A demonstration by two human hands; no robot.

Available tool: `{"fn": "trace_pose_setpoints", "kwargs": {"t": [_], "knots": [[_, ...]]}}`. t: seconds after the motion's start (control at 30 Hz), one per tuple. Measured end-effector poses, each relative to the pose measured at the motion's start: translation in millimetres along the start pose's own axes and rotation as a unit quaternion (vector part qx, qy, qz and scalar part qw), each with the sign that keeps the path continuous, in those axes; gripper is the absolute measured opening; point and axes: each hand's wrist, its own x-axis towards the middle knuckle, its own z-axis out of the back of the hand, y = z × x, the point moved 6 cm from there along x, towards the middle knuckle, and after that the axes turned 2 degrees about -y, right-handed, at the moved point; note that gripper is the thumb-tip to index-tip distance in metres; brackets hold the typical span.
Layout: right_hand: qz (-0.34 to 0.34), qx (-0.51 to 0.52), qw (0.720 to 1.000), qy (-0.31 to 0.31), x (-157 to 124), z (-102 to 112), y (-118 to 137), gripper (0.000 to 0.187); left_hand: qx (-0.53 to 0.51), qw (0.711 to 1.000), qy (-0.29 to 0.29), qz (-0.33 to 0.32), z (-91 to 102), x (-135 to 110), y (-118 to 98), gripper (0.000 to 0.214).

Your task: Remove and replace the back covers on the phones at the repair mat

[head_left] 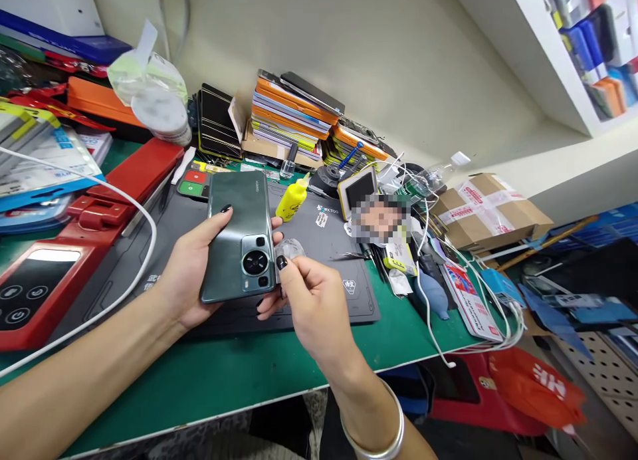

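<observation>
My left hand [187,274] grips a dark green smartphone [238,230] back side up, with its round camera module facing me, above a dark grey work mat [343,294]. My right hand [314,300] is closed in a pinch on a small clear round film piece [290,249] right beside the phone's camera corner. The thumb of that hand touches the phone's edge. A silver bangle [379,440] circles my right wrist.
A yellow glue bottle [293,199] stands on the mat behind the phone. A red machine [60,260] with a white cable [124,201] sits left. Stacked phone boxes [294,117], a cardboard box [486,207], tweezers [351,255] and cables crowd the back and right.
</observation>
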Motion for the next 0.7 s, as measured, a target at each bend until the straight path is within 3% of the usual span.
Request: {"fn": "trace_pose_setpoints", "kwargs": {"t": [0.3, 0.7], "knots": [[-0.054, 0.162, 0.983, 0.066, 4, -6, -17, 0.035, 0.029, 1.0, 0.004, 0.0, -0.9, -1, -1, 0.038], [-0.123, 0.241, 0.951, 0.15, -3, -18, -23, 0.04, 0.008, 0.999, 0.025, 0.022, -2.6, -2, 1, 0.034]]}}
